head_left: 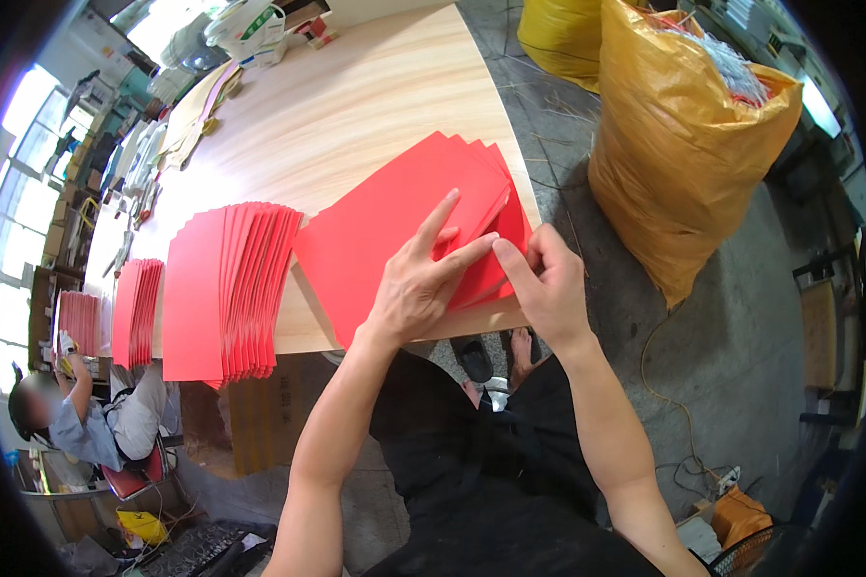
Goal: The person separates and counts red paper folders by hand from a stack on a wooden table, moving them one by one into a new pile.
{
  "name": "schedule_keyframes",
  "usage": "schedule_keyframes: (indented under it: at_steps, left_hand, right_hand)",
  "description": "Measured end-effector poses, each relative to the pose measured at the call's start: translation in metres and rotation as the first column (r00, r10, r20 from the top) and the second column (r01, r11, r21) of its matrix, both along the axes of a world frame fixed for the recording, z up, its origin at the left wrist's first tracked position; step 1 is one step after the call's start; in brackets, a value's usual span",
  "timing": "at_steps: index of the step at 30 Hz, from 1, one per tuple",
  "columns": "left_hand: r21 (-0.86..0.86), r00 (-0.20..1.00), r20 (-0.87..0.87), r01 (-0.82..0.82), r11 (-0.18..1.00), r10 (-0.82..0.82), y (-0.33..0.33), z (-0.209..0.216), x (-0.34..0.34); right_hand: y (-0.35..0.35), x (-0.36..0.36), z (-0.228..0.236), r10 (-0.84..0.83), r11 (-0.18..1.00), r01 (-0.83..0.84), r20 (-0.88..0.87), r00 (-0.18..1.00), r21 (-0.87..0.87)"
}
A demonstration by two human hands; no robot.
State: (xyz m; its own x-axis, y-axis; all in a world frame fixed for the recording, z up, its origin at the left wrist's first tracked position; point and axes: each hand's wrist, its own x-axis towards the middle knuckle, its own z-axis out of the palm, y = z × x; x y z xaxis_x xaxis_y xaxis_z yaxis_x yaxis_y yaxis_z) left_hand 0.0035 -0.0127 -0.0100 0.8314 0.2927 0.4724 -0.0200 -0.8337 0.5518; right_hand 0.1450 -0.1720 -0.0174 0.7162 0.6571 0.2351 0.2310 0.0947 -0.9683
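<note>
A fanned pile of red paper sheets (394,216) lies at the right end of the wooden table, its near corner by the table's front edge. My left hand (416,281) rests on top of it with fingers spread. Close to its thumb tip is the thumb of my right hand (556,288), over the right side of the pile. My right-hand fingers are curled at a lifted sheet edge, where a darker red gap shows between layers; the fingertips are partly hidden. To the left, a thick fanned stack of red sheets (197,298) overhangs the front edge.
Smaller red stacks (137,310) continue leftward along the table (356,87). A seated person (96,413) works at the far left. A large yellow sack (683,144) of shredded strips stands right of the table. A cable (678,413) runs over the floor. A white bucket (245,29) stands at the back.
</note>
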Motion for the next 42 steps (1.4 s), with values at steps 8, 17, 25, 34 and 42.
schedule_keyframes:
  at_steps: [8,17,25,34,42]
  left_hand:
    - [0.004,0.999,-0.041,0.020,1.000,-0.019,0.001,0.006,0.000]
    - [0.018,0.998,-0.039,0.042,0.999,-0.042,0.005,0.004,0.000]
    - [-0.045,0.996,-0.053,0.071,0.996,-0.073,0.008,0.001,-0.001]
    - [-0.001,0.995,-0.073,0.073,0.997,-0.073,0.009,0.001,-0.001]
    - [0.132,0.982,-0.181,0.086,0.988,-0.061,0.004,0.006,-0.002]
  right_hand:
    - [-0.004,0.012,0.019,0.144,0.989,-0.139,-0.551,0.822,0.050]
    - [-0.006,0.013,0.019,0.141,0.988,-0.153,-0.510,0.849,0.018]
    - [-0.008,0.017,0.013,0.182,0.980,-0.198,-0.368,0.912,-0.004]
    - [-0.013,0.017,0.009,0.194,0.981,-0.182,-0.376,0.906,0.067]
    - [-0.013,0.019,-0.002,0.209,0.976,-0.155,-0.442,0.872,0.154]
